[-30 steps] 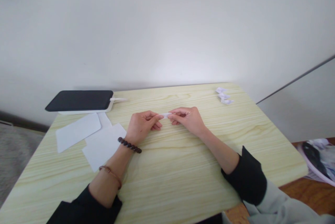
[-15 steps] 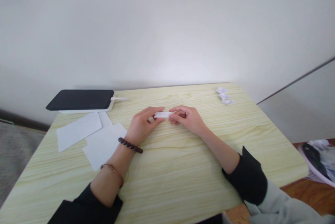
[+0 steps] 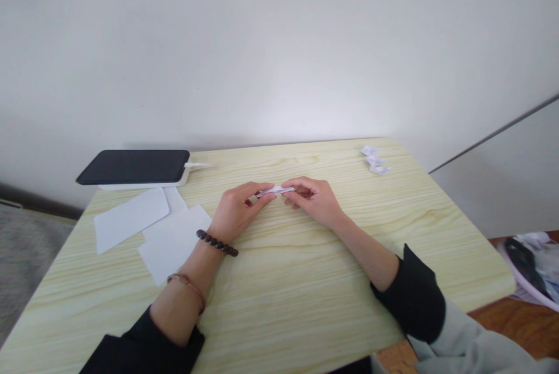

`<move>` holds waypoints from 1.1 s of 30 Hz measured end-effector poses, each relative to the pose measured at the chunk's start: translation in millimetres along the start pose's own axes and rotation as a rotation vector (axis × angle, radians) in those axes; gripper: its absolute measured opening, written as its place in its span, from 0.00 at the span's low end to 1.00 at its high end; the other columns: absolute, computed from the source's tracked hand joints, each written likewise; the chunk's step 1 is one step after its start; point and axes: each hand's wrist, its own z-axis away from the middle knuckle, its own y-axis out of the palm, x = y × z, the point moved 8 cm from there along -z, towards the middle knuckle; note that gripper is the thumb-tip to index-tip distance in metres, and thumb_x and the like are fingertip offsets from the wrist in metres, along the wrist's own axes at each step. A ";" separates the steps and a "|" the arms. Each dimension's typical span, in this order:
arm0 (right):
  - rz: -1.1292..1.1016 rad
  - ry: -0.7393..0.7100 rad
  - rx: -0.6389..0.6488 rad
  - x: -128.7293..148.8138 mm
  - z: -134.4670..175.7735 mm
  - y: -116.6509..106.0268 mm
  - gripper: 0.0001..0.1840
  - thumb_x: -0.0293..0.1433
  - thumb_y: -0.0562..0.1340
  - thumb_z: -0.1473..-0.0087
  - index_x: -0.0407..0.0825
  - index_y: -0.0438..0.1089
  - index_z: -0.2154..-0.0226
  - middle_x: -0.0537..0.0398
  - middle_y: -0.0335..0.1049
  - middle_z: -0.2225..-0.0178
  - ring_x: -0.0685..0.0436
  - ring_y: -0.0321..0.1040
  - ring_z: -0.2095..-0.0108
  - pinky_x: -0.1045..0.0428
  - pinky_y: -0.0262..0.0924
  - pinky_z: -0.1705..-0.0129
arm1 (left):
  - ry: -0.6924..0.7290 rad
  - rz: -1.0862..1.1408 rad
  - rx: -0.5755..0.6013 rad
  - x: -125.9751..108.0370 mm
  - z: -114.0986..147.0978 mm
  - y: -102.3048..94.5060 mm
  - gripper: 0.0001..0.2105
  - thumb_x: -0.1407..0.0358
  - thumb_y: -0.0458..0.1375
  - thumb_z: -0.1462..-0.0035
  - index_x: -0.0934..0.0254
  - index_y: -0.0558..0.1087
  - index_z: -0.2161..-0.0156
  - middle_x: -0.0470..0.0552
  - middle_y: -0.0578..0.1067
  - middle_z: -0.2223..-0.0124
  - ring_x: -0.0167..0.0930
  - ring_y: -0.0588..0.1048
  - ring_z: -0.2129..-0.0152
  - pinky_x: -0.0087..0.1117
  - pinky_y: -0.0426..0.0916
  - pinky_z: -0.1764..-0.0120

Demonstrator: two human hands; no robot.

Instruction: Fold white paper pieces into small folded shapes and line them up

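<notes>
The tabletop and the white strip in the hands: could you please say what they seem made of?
Tabletop: smooth, faintly satin, with pale wood grain; wood or wood-look laminate, I cannot tell which.
White strip: probably matte paper, thin, apparently folded, without shine.

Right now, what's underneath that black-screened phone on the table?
Under the phone, a white slab shows along the near and right edges, on the table. The phone covers most of its top, so I can't tell what it is.
</notes>
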 end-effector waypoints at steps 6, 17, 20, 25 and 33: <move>0.025 -0.014 -0.057 2.3 -0.4 -4.7 0.12 0.39 0.64 0.50 0.48 0.75 0.66 0.56 0.75 0.77 0.48 0.73 0.77 0.55 0.69 0.75 | -0.021 0.033 -0.004 0.2 1.1 -1.0 0.16 0.54 0.58 0.45 0.62 0.76 0.56 0.51 0.79 0.57 0.31 0.78 0.66 0.26 0.73 0.71; 0.129 -0.087 -0.049 8.0 1.1 -3.6 0.11 0.38 0.64 0.49 0.50 0.77 0.67 0.55 0.77 0.73 0.48 0.75 0.77 0.56 0.68 0.74 | 0.042 0.001 -0.054 -5.8 2.4 -2.6 0.13 0.57 0.57 0.43 0.62 0.78 0.62 0.49 0.81 0.63 0.29 0.78 0.70 0.25 0.72 0.71; 0.216 -0.135 -0.035 14.1 2.2 -2.6 0.10 0.37 0.63 0.48 0.50 0.78 0.68 0.56 0.77 0.74 0.48 0.74 0.77 0.56 0.67 0.73 | 0.039 -0.027 -0.069 -6.4 3.3 -3.5 0.12 0.57 0.56 0.43 0.62 0.79 0.64 0.49 0.81 0.65 0.28 0.77 0.74 0.25 0.71 0.72; 0.288 -0.150 -0.016 18.7 2.4 -1.5 0.08 0.36 0.63 0.47 0.51 0.78 0.69 0.57 0.77 0.76 0.49 0.74 0.78 0.57 0.66 0.73 | -0.141 0.097 -0.014 3.2 3.4 -1.7 0.12 0.58 0.58 0.44 0.65 0.78 0.64 0.48 0.80 0.73 0.29 0.78 0.77 0.25 0.71 0.71; 0.003 0.054 -0.142 0.4 0.3 -12.8 0.12 0.40 0.68 0.55 0.48 0.76 0.73 0.54 0.78 0.73 0.48 0.74 0.78 0.55 0.68 0.74 | -0.351 0.438 0.042 19.6 3.8 8.0 0.16 0.57 0.60 0.47 0.67 0.75 0.58 0.51 0.81 0.68 0.31 0.79 0.73 0.28 0.74 0.69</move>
